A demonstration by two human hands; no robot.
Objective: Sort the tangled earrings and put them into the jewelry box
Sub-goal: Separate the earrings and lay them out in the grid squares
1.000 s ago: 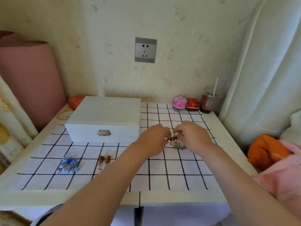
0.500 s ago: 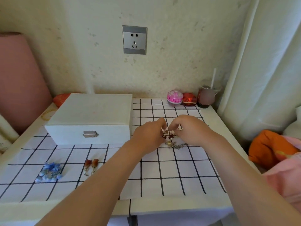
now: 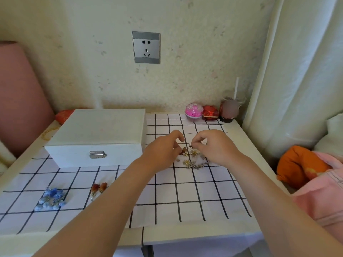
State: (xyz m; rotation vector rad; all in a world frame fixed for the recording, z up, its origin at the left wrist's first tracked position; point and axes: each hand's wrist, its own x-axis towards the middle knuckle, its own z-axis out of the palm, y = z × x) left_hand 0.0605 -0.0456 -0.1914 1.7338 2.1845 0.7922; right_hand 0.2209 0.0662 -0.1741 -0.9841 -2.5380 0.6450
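Tangled earrings (image 3: 193, 161) lie on the checked cloth (image 3: 167, 191) on the table (image 3: 241, 140), right of centre, btw both hands. Right hand (image 3: 217, 147): fingers (image 3: 199, 139) curled down, tips pinching a bit at the tangle's top. Left hand (image 3: 161, 151): fingers (image 3: 176, 135) half curled, thumb at a reddish piece; grip or touch, can't tell. Jewelry box (image 3: 98, 130) closed, latch facing front, just left of left hand. Blue earrings (image 3: 51, 199) & amber pair (image 3: 99, 188) front-left, well apart from tangle. Pink pot (image 3: 194, 110), cup w/ straw (image 3: 230, 110) by back wall.
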